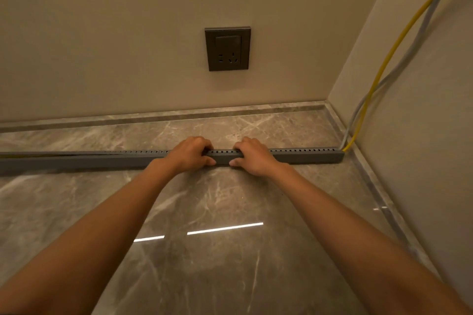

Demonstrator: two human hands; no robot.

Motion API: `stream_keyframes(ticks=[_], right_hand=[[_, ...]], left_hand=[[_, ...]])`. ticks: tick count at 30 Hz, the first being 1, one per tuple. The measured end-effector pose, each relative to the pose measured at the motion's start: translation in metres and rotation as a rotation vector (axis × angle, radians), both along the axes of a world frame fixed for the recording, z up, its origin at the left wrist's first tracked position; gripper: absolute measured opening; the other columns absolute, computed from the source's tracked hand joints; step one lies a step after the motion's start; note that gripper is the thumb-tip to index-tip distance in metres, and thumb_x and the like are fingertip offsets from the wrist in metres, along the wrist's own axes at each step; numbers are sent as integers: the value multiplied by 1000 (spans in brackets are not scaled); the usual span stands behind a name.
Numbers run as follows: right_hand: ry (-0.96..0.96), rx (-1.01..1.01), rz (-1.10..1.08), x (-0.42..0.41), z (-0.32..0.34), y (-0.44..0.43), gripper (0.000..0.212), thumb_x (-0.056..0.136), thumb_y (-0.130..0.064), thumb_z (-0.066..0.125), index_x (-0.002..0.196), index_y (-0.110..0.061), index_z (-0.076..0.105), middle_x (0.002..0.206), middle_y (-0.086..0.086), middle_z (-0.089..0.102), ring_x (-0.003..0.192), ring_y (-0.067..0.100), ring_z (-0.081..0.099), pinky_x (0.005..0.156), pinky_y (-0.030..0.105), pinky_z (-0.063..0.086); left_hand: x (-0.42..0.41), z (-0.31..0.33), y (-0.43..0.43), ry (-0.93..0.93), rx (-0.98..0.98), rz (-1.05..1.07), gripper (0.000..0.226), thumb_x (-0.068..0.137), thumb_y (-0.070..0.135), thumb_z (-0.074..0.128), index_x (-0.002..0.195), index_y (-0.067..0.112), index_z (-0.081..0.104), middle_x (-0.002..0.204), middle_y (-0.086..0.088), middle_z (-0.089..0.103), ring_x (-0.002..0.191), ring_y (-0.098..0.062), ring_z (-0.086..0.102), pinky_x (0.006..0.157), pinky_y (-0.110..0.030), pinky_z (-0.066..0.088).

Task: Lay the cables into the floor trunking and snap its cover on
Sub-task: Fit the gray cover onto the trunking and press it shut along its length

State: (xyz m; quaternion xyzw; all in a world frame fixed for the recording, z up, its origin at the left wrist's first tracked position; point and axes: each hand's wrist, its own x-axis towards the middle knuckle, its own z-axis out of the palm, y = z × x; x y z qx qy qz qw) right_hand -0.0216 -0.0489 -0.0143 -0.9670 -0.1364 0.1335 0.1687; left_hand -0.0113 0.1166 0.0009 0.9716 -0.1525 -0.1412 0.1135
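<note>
Trunking (76, 160) is lying along the marble floor (217, 250), running from the far left edge to the right-hand corner, a little way out from the back wall. Starting at the left, the cover (143, 152) is looking slightly lifted there, with a dark gap and a hint of yellow showing beneath, so I'm judging that end not yet snapped down. Moving toward the middle, the left hand (190, 152) is curling over the top, fingers hooked over the far edge and thumb pressing the near face, closed on the cover. Just beside it, the right hand (252, 156) is doing the same, clamped across the perforated top.

As a thing to handle, it's looking like light, thin plastic: stiff across its width but likely to flex along its length, so pressing in short steps along the top seems the sensible hold, not the ends. Further right, the yellow cable (384, 69) and grey cable (419, 41) are dropping down the side wall and entering the trunking end; they're looking soft and springy. The wall socket (227, 48) above is showing no readable writing, and no brand is visible anywhere.
</note>
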Motion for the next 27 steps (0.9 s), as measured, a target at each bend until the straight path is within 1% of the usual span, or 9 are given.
stream_keyframes(ticks=[2,5,8,10,15,19,22,25,27], right_hand=[[-20,23,7,-2,-2,13,34,88,-28,58,115,-9,56,119,14,52,111,31,47,92,40,38],[-42,66,-40,-5,-2,21,28,86,-24,60,109,-8,60,112,13,54,105,30,48,88,38,37],[-63,45,-79,-9,-1,24,22,85,-22,61,102,-7,62,108,13,54,103,29,47,86,37,38],[-68,35,-99,-10,0,28,22,85,-21,62,101,-6,63,108,14,54,103,29,47,87,38,38],[-58,-75,-130,-9,4,35,30,85,-21,62,112,-6,59,117,15,53,109,31,49,91,41,41],[-60,-186,-139,-8,4,52,34,86,-22,62,114,-6,55,122,14,51,113,33,48,93,43,41],[-46,-145,-128,-6,5,63,35,85,-23,63,113,-5,56,120,15,52,111,33,49,91,41,42],[-51,-116,-84,-5,2,88,38,84,-23,63,115,-4,54,121,15,51,112,32,47,93,41,41],[-67,-107,-75,-7,-1,99,39,85,-25,62,117,-5,52,123,15,50,113,32,45,95,40,39]], left_hand=[[0,-1,2,-25,26,-33,33,86,25,64,113,8,61,114,-14,63,104,-28,57,86,-37,46],[-1,-6,4,-71,23,-86,30,87,25,62,111,7,61,113,-14,62,102,-29,57,85,-37,45],[-3,-10,5,-117,12,-124,28,88,24,59,110,7,61,111,-14,62,100,-28,57,85,-37,45],[-3,-11,7,-138,-4,-142,28,88,25,58,109,6,62,110,-14,62,100,-28,57,84,-36,46],[2,-9,16,-88,-64,-158,32,86,25,63,112,6,59,115,-15,60,105,-29,56,85,-36,45],[5,-8,50,-53,-27,-136,35,85,27,65,113,7,59,116,-15,60,106,-30,56,86,-37,46],[8,-8,68,-30,7,-95,37,82,29,68,111,8,60,115,-14,60,104,-29,57,85,-37,48],[7,-7,80,-5,17,-102,37,82,24,68,112,6,59,117,-16,59,107,-30,55,88,-37,46],[5,-8,82,-25,28,-127,35,84,22,65,113,4,57,118,-17,58,108,-31,54,89,-37,45]])
